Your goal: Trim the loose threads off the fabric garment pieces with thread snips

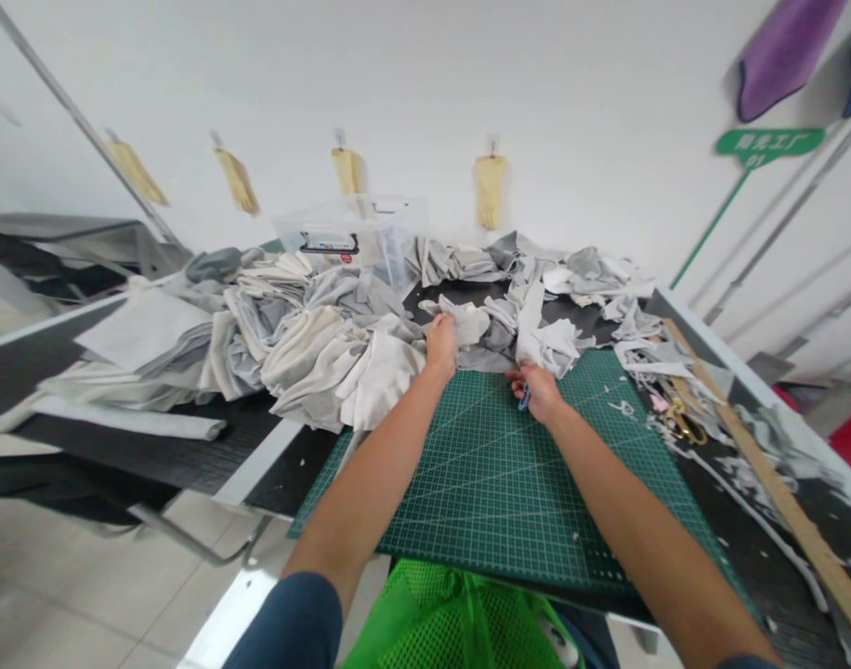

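Note:
My left hand [440,344] is closed on a light grey fabric piece [473,325] at the far edge of the green cutting mat [467,465]. To its right, my right hand [539,388] is closed around a small tool with a blue loop handle [524,400]; its blades, if any, are hidden. The fingers of that hand meet the lower end of a whitish cloth strip [530,321], part of a heap of crumpled scraps. Left of my left hand lies a large pile of folded grey and cream fabric [314,358].
A clear plastic box [342,237] stands by the wall. On the right lie gold-handled scissors [685,423], a long wooden ruler [766,474] and fabric trimmings. A green mesh bag [460,618] is at my lap. Yellow gloves [490,190] hang on the wall.

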Tool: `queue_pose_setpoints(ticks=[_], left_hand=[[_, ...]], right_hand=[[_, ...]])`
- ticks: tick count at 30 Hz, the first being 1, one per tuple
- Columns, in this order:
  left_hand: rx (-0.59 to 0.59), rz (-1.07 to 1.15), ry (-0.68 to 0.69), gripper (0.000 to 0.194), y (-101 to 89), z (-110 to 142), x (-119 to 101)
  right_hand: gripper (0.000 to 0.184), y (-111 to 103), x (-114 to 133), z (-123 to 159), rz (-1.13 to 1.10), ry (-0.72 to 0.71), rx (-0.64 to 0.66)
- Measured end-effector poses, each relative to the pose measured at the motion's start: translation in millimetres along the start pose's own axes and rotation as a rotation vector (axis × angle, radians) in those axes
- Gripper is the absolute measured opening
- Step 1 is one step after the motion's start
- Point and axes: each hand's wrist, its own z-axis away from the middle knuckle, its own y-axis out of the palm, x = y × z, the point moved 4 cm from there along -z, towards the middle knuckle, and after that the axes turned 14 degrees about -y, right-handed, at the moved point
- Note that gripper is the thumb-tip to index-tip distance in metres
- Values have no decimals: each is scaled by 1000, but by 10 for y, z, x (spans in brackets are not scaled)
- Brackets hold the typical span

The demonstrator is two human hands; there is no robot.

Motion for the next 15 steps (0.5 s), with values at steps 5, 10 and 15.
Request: queue_pose_setpoints(ticks=[5,10,15], left_hand=[[220,21,70,11,27,386,-4],[492,-408,162,16,12,939,307],[545,-665,279,35,-18,1209,415]], right_hand=[[13,57,91,184,-66,17,129],[18,-65,183,388,-11,-25,117],[24,-265,234,583,158,-74,41]])
